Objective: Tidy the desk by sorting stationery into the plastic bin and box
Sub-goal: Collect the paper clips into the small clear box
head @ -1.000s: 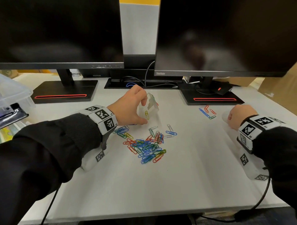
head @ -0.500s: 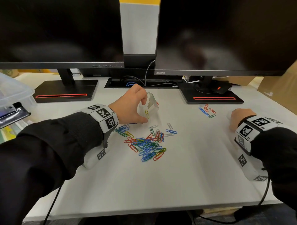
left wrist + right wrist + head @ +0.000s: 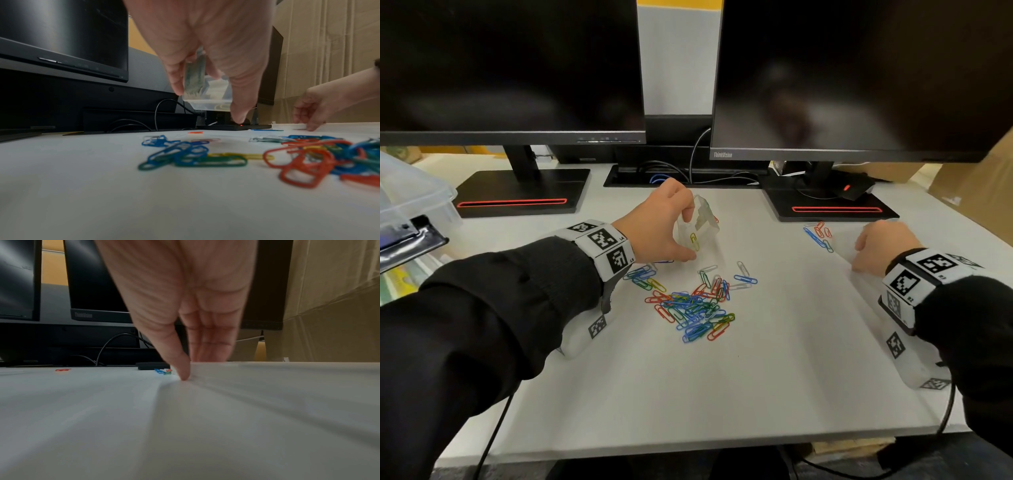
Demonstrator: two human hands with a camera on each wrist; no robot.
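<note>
My left hand [image 3: 689,236] grips a small clear plastic box [image 3: 703,226] between thumb and fingers and holds it tilted just above the desk; a yellow paper clip [image 3: 694,240] lies inside. In the left wrist view the box [image 3: 207,97] hangs between the fingertips of the left hand [image 3: 208,106]. A pile of coloured paper clips [image 3: 695,308] lies on the desk in front of that hand. My right hand [image 3: 856,257] rests thumb and straight fingertips on the desk, holding nothing I can make out, just right of a few loose clips [image 3: 818,236].
A large clear plastic bin [image 3: 410,198] stands at the left edge, with a black clip-like object [image 3: 410,236] in front of it. Two monitors on black stands [image 3: 517,192] [image 3: 832,205] and cables line the back. Cardboard [image 3: 969,178] stands at the right.
My right hand has shifted slightly left, toward the few loose clips. The left hand keeps the box in the same place.
</note>
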